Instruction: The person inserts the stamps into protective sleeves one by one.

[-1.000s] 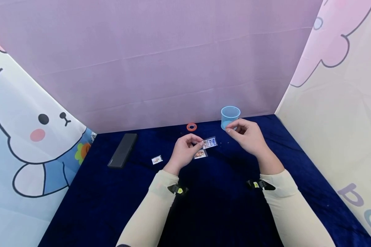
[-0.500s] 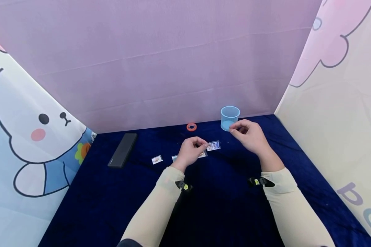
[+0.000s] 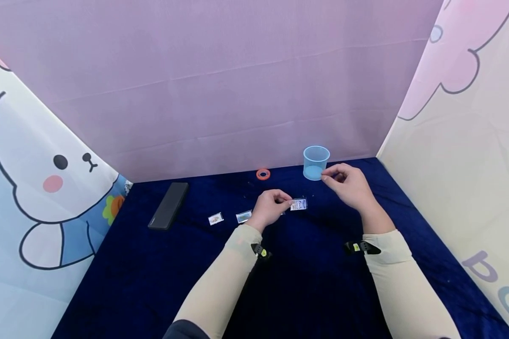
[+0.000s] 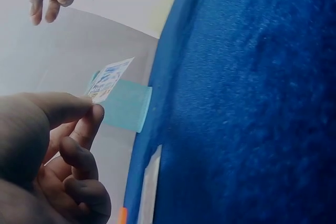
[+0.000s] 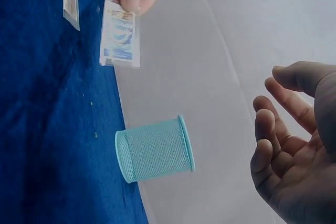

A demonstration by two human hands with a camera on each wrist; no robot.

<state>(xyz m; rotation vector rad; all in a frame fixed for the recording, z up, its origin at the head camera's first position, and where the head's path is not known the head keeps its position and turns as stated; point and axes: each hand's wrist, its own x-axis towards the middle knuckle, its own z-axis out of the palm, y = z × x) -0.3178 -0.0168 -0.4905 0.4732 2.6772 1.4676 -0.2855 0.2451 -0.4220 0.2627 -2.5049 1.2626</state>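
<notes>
My left hand (image 3: 270, 208) pinches a small printed card in a clear sleeve (image 5: 119, 35) between thumb and index finger, held above the table. The card's blue and white picture shows in every view. To the right, my right hand (image 3: 348, 189) hovers in the air with loosely curled fingers, thumb and index tips close together. I see nothing between them. On the cloth lie a small picture card (image 3: 215, 218) and a second card (image 3: 243, 216); a third, mostly hidden behind my left hand in the head view, shows in the right wrist view as a sleeved card (image 5: 71, 1).
A light blue mesh pen holder (image 3: 316, 167) stands upright at the back, just left of my right hand. A red ring (image 3: 263, 174) lies near the back edge. At left is a flat dark grey case (image 3: 168, 206). Dark blue cloth (image 3: 186, 273) covers the table; fabric walls surround it.
My left hand has moved right with the pinched card, uncovering a card on the cloth to its left. My right hand has shifted slightly right, away from the pen holder.
</notes>
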